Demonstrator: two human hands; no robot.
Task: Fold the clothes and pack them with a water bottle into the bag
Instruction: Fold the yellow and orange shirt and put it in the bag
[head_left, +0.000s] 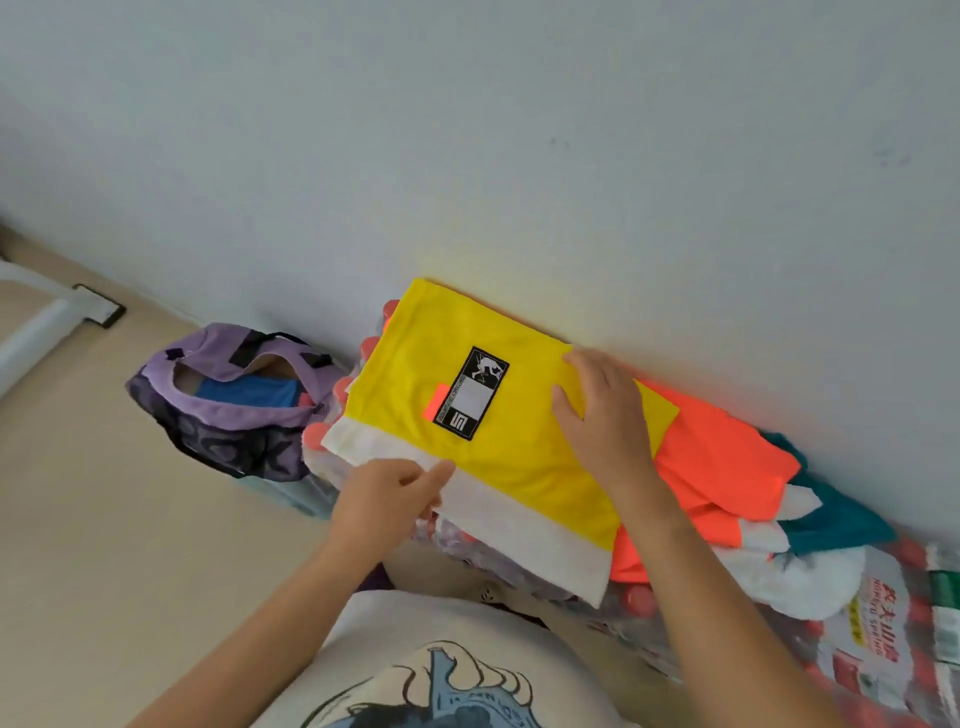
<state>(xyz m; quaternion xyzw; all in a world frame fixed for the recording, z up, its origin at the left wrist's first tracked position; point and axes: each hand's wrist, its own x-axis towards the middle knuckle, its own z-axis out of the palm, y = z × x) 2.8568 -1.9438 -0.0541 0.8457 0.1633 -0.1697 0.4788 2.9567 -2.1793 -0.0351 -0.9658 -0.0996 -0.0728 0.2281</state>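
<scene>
A folded yellow shirt (498, 415) lies on shrink-wrapped bottle packs (878, 639). The right hand (602, 415) presses flat at its 3 o'clock edge; the left hand (389, 499) pinches the white hem at 7 o'clock. A purple bag (234, 405) sits open at 9 o'clock.

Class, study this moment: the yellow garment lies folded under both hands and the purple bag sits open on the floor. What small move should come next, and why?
Probably lift the yellow garment and carry it to the purple bag. It already lies flat in a neat rectangle, the right hand pressing its far side and the left hand pinching its white hem, while the bag stands open just to the left.
</scene>
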